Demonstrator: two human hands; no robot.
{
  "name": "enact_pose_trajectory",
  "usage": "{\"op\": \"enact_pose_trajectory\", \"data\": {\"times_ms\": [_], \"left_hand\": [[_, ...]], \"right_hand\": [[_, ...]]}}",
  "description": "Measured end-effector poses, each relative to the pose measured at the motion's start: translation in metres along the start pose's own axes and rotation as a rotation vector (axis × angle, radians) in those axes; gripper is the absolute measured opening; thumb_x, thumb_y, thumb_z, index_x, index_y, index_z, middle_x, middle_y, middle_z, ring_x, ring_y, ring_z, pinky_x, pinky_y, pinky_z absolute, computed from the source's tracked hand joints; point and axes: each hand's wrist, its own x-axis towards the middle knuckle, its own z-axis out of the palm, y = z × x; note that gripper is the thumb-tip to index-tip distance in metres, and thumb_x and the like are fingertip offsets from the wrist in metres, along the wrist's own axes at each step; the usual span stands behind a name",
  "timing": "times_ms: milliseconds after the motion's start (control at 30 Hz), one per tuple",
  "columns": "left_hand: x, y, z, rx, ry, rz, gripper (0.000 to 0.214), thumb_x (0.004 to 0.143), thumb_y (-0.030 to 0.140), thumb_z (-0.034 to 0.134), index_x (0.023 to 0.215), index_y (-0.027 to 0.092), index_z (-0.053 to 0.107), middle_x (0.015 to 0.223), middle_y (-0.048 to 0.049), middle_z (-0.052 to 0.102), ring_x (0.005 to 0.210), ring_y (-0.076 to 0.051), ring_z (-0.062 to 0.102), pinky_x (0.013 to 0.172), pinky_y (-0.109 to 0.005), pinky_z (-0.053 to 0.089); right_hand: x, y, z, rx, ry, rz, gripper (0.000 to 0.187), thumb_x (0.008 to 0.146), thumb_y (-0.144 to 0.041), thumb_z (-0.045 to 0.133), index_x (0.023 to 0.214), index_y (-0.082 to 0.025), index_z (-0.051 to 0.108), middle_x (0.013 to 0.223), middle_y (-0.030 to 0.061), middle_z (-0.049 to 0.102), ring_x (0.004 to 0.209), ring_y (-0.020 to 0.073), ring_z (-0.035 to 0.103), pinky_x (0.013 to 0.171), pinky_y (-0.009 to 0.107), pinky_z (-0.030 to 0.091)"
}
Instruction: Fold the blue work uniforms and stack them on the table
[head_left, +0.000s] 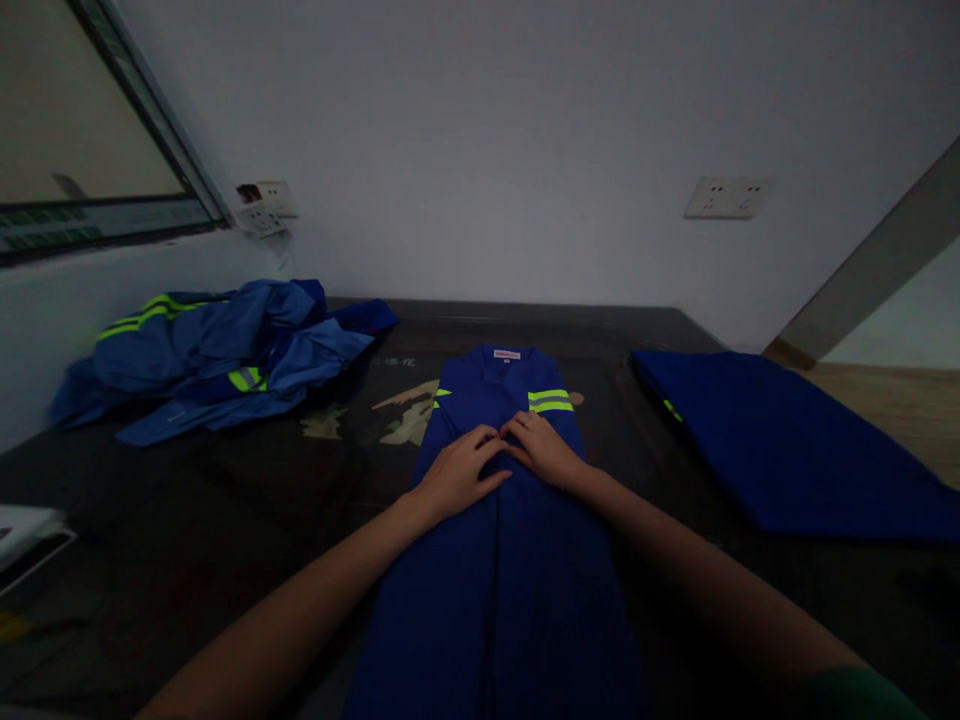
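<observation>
A blue work jacket (555, 560) lies lengthwise in front of me, its collar and white label at the far end. Yellow-green and grey reflective stripes cross its chest. My left hand (463, 468) rests on the jacket's front, fingers bent at the middle opening and thumb lying along the cloth. From the other side my right hand (544, 448), with a ring on one finger, has its bent fingertips at the same opening. Both hands' fingertips meet there and grip the cloth's edge; the exact hold is partly hidden.
Crumpled blue garments with reflective stripes (247, 340) lie at the back left of the dark table (465, 315). A folded blue garment (795, 440) is at the right. A white object (30, 535) sits at the left edge. Behind stands a wall with sockets (726, 198).
</observation>
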Motion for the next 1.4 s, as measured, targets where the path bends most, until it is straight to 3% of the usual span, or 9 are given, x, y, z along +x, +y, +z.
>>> {"op": "enact_pose_trajectory", "data": {"times_ms": [167, 367, 467, 633, 933, 1067, 1133, 1267, 1400], "left_hand": [[0.001, 0.0, 0.002, 0.055, -0.039, 0.029, 0.032, 0.087, 0.032, 0.061, 0.117, 0.021, 0.057, 0.122, -0.0076, 0.056, 0.111, -0.022, 0.054, 0.097, -0.038, 0.046], [0.003, -0.002, 0.005, 0.126, -0.044, 0.008, 0.023, 0.092, 0.033, 0.053, 0.112, 0.024, 0.06, 0.119, -0.0062, 0.06, 0.115, -0.023, 0.052, 0.11, -0.052, 0.028], [0.003, -0.002, 0.007, 0.172, -0.075, -0.024, 0.035, 0.093, 0.036, 0.051, 0.127, 0.03, 0.054, 0.142, -0.0068, 0.046, 0.136, -0.028, 0.034, 0.113, -0.062, 0.016], [0.002, -0.005, 0.006, 0.198, -0.198, -0.091, 0.055, 0.096, 0.046, 0.041, 0.148, 0.043, 0.022, 0.158, -0.0063, 0.021, 0.144, -0.039, 0.013, 0.106, -0.068, 0.024], [0.004, -0.004, 0.004, 0.15, -0.176, -0.152, 0.053, 0.096, 0.051, 0.035, 0.147, 0.041, 0.027, 0.154, -0.0085, 0.031, 0.141, -0.036, 0.027, 0.107, -0.063, 0.028], [0.014, -0.035, -0.011, 0.116, 0.042, -0.275, 0.045, 0.1, 0.036, 0.032, 0.142, 0.025, 0.04, 0.14, -0.0108, 0.049, 0.126, -0.024, 0.047, 0.104, -0.045, 0.039], [0.02, -0.056, -0.018, 0.207, 0.128, -0.398, 0.041, 0.097, 0.031, 0.038, 0.135, 0.018, 0.048, 0.136, -0.0138, 0.051, 0.123, -0.027, 0.047, 0.102, -0.047, 0.039], [0.029, -0.083, -0.022, 0.34, 0.079, -0.564, 0.035, 0.088, 0.037, 0.054, 0.116, 0.016, 0.058, 0.134, -0.017, 0.05, 0.124, -0.036, 0.042, 0.097, -0.055, 0.039], [0.036, -0.093, -0.023, 0.234, 0.107, -0.576, 0.023, 0.083, 0.03, 0.06, 0.1, 0.015, 0.058, 0.107, -0.0132, 0.063, 0.103, -0.029, 0.057, 0.086, -0.044, 0.047]], "right_hand": [[0.022, 0.035, -0.02, 0.211, -0.003, -0.001, 0.021, 0.093, -0.017, 0.046, 0.102, -0.019, 0.064, 0.104, 0.0063, 0.066, 0.099, 0.0168, 0.059, 0.091, 0.033, 0.045], [0.077, 0.104, -0.049, -0.109, 0.157, 0.427, 0.03, 0.091, -0.015, 0.046, 0.112, -0.016, 0.067, 0.114, 0.0092, 0.067, 0.105, 0.019, 0.06, 0.095, 0.031, 0.044], [0.091, 0.122, -0.047, -0.215, 0.133, 0.493, 0.028, 0.091, -0.019, 0.048, 0.111, -0.014, 0.067, 0.114, 0.0122, 0.066, 0.109, 0.0212, 0.058, 0.097, 0.033, 0.042], [0.095, 0.137, -0.032, -0.318, 0.09, 0.506, 0.021, 0.088, -0.029, 0.059, 0.101, -0.015, 0.068, 0.112, 0.0151, 0.062, 0.112, 0.0282, 0.05, 0.09, 0.039, 0.044], [0.085, 0.129, -0.023, -0.49, 0.157, 0.494, 0.026, 0.093, -0.027, 0.048, 0.112, -0.014, 0.06, 0.116, 0.018, 0.055, 0.114, 0.0314, 0.044, 0.092, 0.044, 0.042], [0.08, 0.111, -0.031, -0.413, 0.266, 0.423, 0.03, 0.094, -0.025, 0.044, 0.118, -0.014, 0.058, 0.121, 0.018, 0.054, 0.116, 0.0317, 0.044, 0.095, 0.045, 0.041], [0.075, 0.105, -0.031, -0.349, 0.293, 0.41, 0.031, 0.093, -0.025, 0.043, 0.119, -0.016, 0.059, 0.121, 0.0168, 0.054, 0.115, 0.0306, 0.046, 0.095, 0.045, 0.042], [0.06, 0.096, -0.021, -0.283, 0.199, 0.465, 0.036, 0.092, -0.032, 0.047, 0.122, -0.015, 0.058, 0.126, 0.017, 0.053, 0.119, 0.0308, 0.046, 0.097, 0.046, 0.043], [0.048, 0.09, -0.011, -0.304, 0.127, 0.514, 0.044, 0.094, -0.039, 0.047, 0.129, -0.014, 0.054, 0.135, 0.0198, 0.05, 0.125, 0.0316, 0.045, 0.1, 0.049, 0.04]]}}
